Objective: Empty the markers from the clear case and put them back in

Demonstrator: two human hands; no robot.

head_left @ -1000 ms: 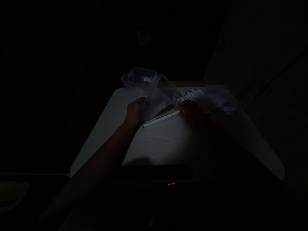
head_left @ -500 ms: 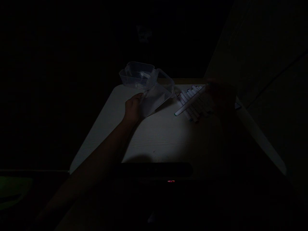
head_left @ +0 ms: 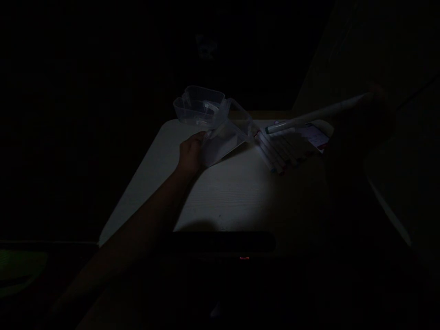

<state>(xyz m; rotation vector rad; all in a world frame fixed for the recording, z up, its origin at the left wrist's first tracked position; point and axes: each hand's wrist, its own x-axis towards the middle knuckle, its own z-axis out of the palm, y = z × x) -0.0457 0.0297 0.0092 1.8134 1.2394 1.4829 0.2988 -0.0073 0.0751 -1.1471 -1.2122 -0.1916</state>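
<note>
A clear plastic container [head_left: 220,149] leans at a slant near the far left part of the pale surface [head_left: 220,192], its open frame tipped toward the right and its see-through wall letting the light pass. Just behind it and to its left, touching or overlapping it in the view, is a clear tub [head_left: 187,115] with its open side up; a whitish patch shows inside, and I cannot tell whether it is a clasp or something lying there, nor whether the two clear pieces are joined. The left hand [head_left: 189,153] grasps the slanted container by its near left side, fingers curled around the edge. The right hand [head_left: 374,110], deep in shadow, grips the held marker [head_left: 318,114] by its far right end, though its separate fingers cannot be made out. This marker is long, slim and whitish, with a teal tip at its free end. It is above the far right part of the surface, crossing in front of a pale purple card [head_left: 314,136] with a red corner and over the far end of a row of white markers [head_left: 271,153] with teal and red ends. Its long axis runs mostly sideways, the teal tip pointing left and slightly down, toward the container, the gripped end higher at the right
</note>
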